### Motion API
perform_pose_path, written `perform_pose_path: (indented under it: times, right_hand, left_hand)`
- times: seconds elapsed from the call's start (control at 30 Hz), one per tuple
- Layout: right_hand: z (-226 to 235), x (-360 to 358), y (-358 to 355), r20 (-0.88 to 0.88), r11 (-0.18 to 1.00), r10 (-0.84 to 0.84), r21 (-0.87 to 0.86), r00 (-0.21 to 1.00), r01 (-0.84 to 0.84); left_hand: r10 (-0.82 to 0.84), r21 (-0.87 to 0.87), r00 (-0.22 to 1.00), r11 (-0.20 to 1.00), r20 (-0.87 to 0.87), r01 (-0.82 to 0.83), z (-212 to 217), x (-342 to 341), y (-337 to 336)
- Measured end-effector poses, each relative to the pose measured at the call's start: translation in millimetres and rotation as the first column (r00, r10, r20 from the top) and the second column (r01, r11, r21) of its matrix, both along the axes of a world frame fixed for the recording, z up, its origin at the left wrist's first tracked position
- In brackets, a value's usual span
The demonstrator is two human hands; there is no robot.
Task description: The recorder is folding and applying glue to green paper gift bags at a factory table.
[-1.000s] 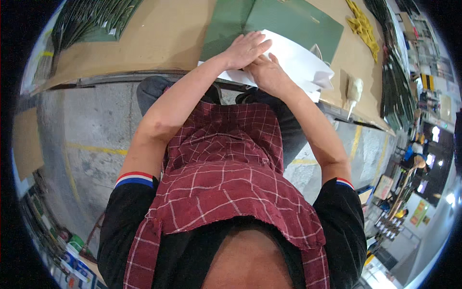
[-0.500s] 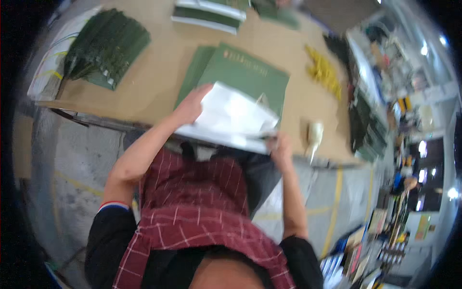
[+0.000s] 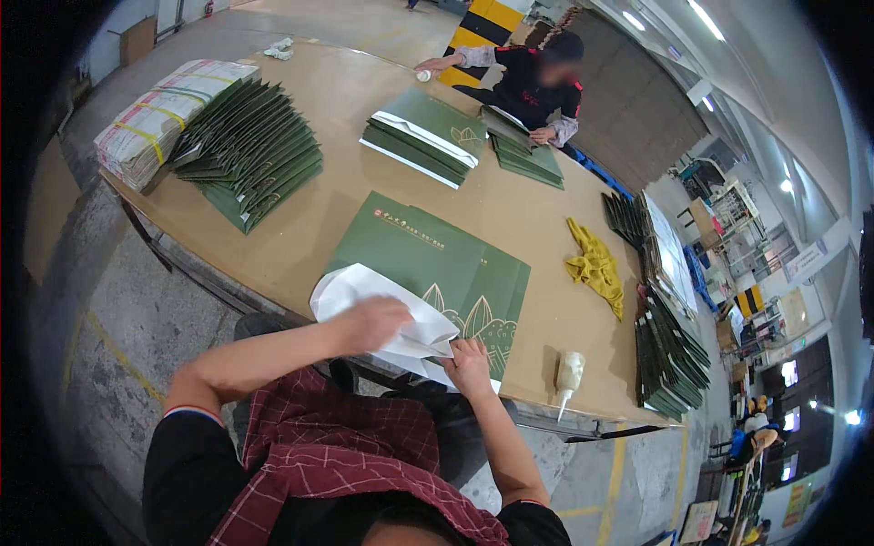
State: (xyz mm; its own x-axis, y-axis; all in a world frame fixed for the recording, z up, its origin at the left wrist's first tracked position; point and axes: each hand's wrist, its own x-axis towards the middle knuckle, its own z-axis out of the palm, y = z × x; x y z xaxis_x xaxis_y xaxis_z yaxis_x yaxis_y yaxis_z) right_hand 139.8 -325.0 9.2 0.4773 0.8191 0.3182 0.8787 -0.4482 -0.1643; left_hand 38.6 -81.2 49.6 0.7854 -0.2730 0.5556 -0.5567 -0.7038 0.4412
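Observation:
A flat green paper bag [image 3: 401, 238] with gold line drawings lies at the table's near edge, its end nearest me folded open to show the white inside. My left hand [image 3: 373, 324] is over that white part, smeared by motion, so its fingers cannot be read. At the right corner of the white fold, my right hand [image 3: 468, 366] has its fingers closed on the bag's edge. Partly under this bag, another green sheet or bag [image 3: 499, 289] shows on its right. To the right stands a pale squeeze bottle [image 3: 571, 371], nozzle pointing toward me.
Green bags fan out [image 3: 250, 150] at the left beside a strapped paper bundle [image 3: 168, 114]. A bag stack [image 3: 423, 136] lies farther back. A yellow cloth [image 3: 594, 267] and more fanned bags [image 3: 669, 350] are on the right. Across the table [image 3: 350, 105], a co-worker [image 3: 537, 91] handles green bags.
My left hand has moved right, across the white fold, which now opens out rounded at its left. My view has lifted, bringing the co-worker and the far table into sight.

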Motion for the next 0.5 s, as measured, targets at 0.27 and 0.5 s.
perform_pose_path:
  times: [0.27,0.5]
  right_hand:
    - [16.4,12.4,-1.9,-0.693,0.989,0.053,0.138,0.719,0.061]
    - [14.7,-2.5,27.8,-0.362,0.888,-0.454,-0.11,0.814,0.446]
  left_hand:
    - [-0.265,-0.213,0.874,0.958,-0.407,0.191,-16.9,53.5,-50.6]
    - [-0.39,-0.196,0.886,0.917,-0.25,0.348,-37.3,60.9,-49.6]
